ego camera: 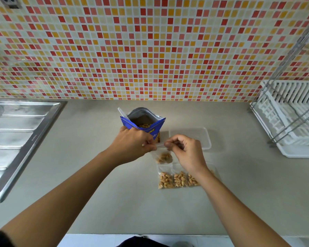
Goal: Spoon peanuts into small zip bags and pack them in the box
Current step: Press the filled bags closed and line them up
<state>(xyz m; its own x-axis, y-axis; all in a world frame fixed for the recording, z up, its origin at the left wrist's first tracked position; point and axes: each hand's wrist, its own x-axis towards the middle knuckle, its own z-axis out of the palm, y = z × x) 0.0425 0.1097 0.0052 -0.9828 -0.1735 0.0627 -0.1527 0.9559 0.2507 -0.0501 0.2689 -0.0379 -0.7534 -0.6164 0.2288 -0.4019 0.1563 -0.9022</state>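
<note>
Steel sink drainboard [16, 132] far left on grey desk [96, 175]; blue peanut pouch [143, 123] stands open mid-desk, white spoon handle [122, 113] sticking out its left side. Left hand [134, 145] and right hand [185, 154] both have fingers pinching the top edge of a small zip bag [163, 156] with peanuts, held just in front of the pouch; three filled zip bags [178, 180] lie on desk below, clear plastic box [191, 138] behind right hand, white dish rack [291, 118] far right
</note>
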